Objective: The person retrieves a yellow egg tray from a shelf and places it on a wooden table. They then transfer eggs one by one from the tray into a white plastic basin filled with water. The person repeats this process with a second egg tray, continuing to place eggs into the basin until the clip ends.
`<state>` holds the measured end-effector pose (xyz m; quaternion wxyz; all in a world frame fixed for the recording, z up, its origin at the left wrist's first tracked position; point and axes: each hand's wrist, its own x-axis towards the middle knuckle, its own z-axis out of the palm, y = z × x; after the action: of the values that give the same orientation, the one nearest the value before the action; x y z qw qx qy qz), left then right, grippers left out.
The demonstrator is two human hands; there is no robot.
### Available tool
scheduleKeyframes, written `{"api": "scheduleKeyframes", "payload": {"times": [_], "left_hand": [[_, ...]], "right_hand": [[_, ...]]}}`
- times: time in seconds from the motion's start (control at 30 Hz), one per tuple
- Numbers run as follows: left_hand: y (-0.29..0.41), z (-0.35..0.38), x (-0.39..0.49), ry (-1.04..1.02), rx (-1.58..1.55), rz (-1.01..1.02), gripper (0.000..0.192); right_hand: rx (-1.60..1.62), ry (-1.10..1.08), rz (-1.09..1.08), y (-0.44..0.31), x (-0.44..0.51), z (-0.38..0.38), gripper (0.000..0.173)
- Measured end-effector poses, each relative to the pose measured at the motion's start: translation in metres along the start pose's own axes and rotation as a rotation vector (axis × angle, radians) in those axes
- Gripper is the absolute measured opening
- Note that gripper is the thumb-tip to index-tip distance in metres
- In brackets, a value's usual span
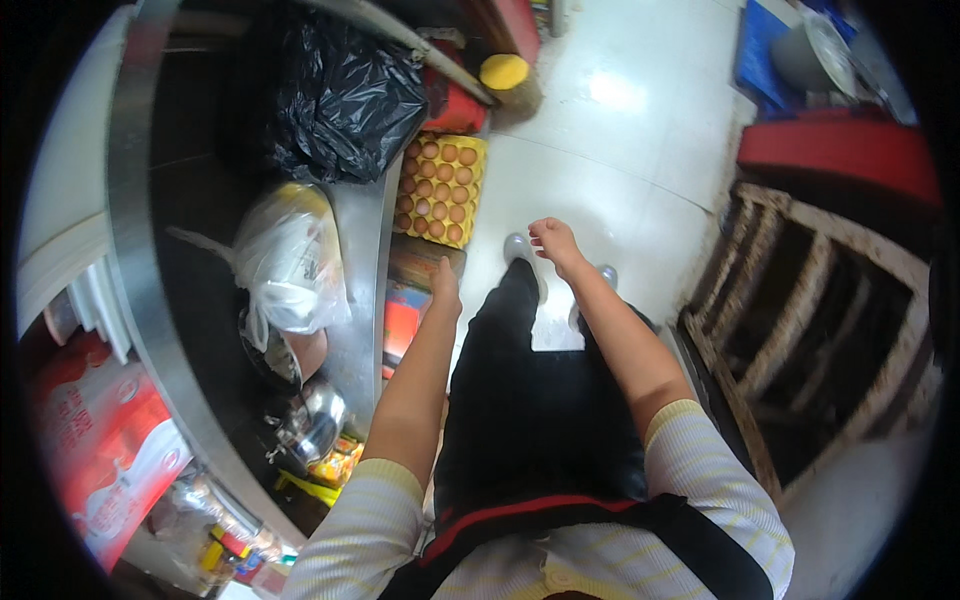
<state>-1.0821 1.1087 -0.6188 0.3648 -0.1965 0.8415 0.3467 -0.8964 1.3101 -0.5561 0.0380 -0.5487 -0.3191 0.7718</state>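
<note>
My left hand (445,286) is beside the edge of the steel shelf, over or near a dark box (420,260); whether it touches the box I cannot tell, and its fingers are largely hidden. My right hand (553,241) hangs above the pale floor near my shoes, fingers slightly curled and holding nothing. Just beyond my left hand, brown eggs (441,191) sit in a yellow egg tray (475,202). On the shelf to the left lie a tied white plastic bag (296,262) and a black plastic bag (345,97).
Metal pots (319,420) and yellow packets (335,461) are on the steel shelf (360,255). A container with a yellow top (504,72) stands on the floor ahead. At the right are a worn slatted rack (784,315) and a red container (832,154).
</note>
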Motion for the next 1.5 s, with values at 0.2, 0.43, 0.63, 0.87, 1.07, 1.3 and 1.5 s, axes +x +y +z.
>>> {"api": "scheduleKeyframes", "payload": {"times": [0.2, 0.43, 0.63, 0.87, 1.07, 1.3, 1.5], "left_hand": [[0.008, 0.031, 0.118, 0.069, -0.477, -0.078, 0.069], [0.013, 0.056, 0.211, 0.460, -0.539, -0.068, 0.073], [0.005, 0.048, 0.233, 0.246, -0.981, 0.161, 0.061], [0.004, 0.031, 0.250, 0.028, -1.214, 0.233, 0.056], [0.010, 0.023, 0.243, 0.147, -1.233, 0.228, 0.055], [0.039, 0.033, 0.165, 0.266, -1.190, 0.237, 0.059], [0.065, 0.037, 0.083, 0.182, -1.004, 0.218, 0.061]], "right_hand": [[-0.517, 0.012, -0.563, -0.023, 0.187, 0.068, 0.029], [-1.026, -0.040, -0.731, -0.060, 0.292, 0.150, 0.038], [-1.264, -0.045, -0.736, -0.060, 0.320, 0.185, 0.059], [-1.235, 0.068, -0.678, -0.067, 0.322, 0.199, 0.062], [-1.066, -0.141, -0.652, -0.075, 0.330, 0.182, 0.065], [-0.864, -0.310, -0.708, -0.097, 0.280, 0.151, 0.061], [-0.777, -0.129, -0.882, -0.100, 0.207, 0.098, 0.054]]}}
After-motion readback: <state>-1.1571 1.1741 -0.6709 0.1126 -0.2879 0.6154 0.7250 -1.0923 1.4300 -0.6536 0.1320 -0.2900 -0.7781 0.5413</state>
